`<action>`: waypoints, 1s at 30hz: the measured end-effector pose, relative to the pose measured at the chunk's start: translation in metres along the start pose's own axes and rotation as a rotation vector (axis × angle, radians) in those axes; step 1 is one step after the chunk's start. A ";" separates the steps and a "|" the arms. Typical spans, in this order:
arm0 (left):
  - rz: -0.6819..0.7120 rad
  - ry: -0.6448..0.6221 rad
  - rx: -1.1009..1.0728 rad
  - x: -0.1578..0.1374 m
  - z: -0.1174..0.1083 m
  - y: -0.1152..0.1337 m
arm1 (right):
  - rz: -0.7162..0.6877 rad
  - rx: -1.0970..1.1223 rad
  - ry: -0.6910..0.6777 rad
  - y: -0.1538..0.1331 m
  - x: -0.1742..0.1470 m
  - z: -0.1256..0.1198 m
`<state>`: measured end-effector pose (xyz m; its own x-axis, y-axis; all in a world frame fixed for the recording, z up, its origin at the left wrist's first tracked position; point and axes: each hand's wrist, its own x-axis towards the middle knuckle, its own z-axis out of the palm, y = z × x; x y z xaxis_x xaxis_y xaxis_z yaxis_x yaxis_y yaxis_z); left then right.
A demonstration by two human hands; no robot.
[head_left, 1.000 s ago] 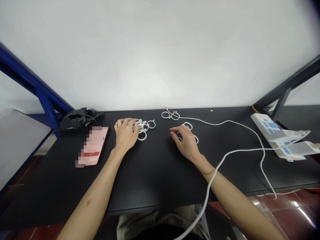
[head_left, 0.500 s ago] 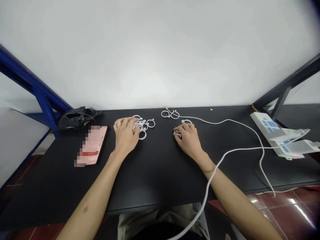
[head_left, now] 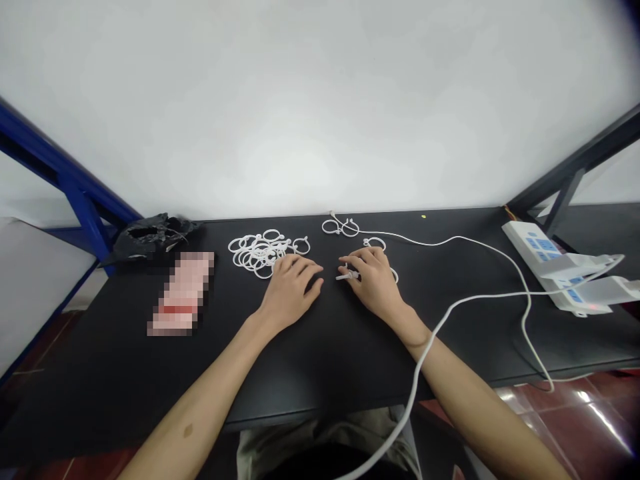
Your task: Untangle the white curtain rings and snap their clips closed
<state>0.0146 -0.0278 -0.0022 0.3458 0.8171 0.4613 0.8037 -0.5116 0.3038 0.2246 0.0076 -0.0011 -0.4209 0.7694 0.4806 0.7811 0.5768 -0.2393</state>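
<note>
A heap of white plastic rings [head_left: 245, 257] with small knobbed ends lies on the black table [head_left: 320, 353], left of centre. My left hand [head_left: 293, 287] is at the heap's right side, thumb and fingers apart, with nothing visible in it; its fingers partly cover the nearest rings. My right hand [head_left: 373, 280] pinches a white ring [head_left: 347, 275] between thumb and fingers, and much of that ring is hidden. Just beyond the right hand's knuckles rests another ring [head_left: 376, 243]. Part of a further ring [head_left: 395, 275] shows by its right edge.
Two rings [head_left: 341, 228] lie near the wall beside a thin white cable [head_left: 455, 238]. A power strip [head_left: 540, 260] with plugged-in adapters is at right. On the left are a phone [head_left: 185, 287] and a black plastic bag [head_left: 155, 237]. A thicker cable [head_left: 423, 363] crosses my right forearm.
My left hand has moved right and nearer me, off the heap, uncovering most of its rings. My right hand stays in about the same place; the ring in its fingers now points left.
</note>
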 end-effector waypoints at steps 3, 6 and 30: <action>0.074 -0.025 -0.041 0.000 0.006 0.006 | -0.017 0.038 -0.010 -0.007 0.000 0.001; 0.107 -0.010 -0.075 0.001 0.011 0.010 | -0.024 0.088 -0.014 -0.013 -0.001 0.002; 0.014 0.013 -0.112 -0.001 0.001 0.011 | 0.010 0.517 0.037 -0.022 0.000 -0.011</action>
<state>0.0235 -0.0339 -0.0002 0.3495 0.8066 0.4767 0.7398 -0.5498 0.3878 0.2124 -0.0077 0.0132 -0.3907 0.7704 0.5039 0.4508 0.6374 -0.6249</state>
